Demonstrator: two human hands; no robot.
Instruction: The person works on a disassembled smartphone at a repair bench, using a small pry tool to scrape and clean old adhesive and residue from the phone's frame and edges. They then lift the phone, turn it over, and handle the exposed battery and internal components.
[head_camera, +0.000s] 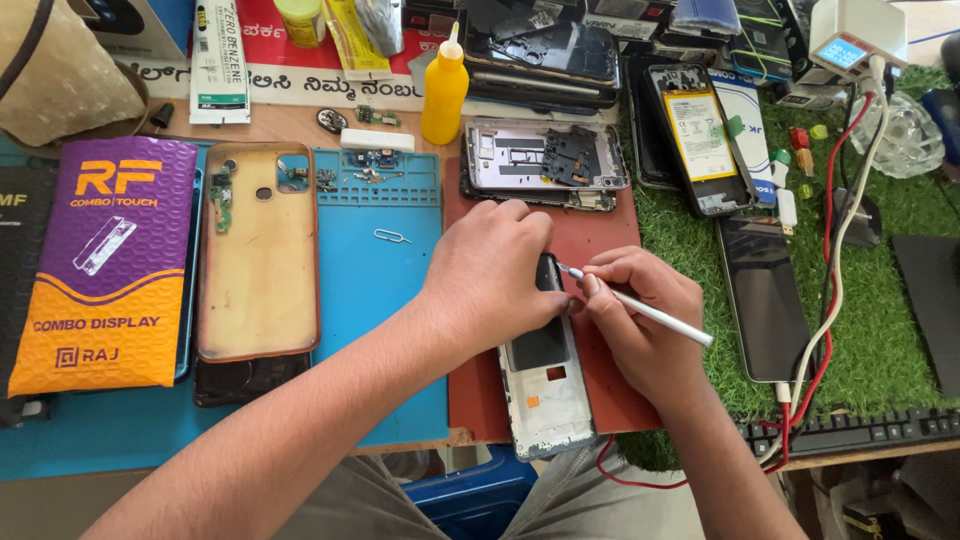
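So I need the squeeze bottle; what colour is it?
Yellow: the squeeze bottle shows best in the head view.

Phone repair bench.
Crowded with opened phone frames (545, 158), a blue repair mat (380, 270), a yellow solvent bottle (444, 92), a boxed replacement display (105, 265), loose circuit parts.
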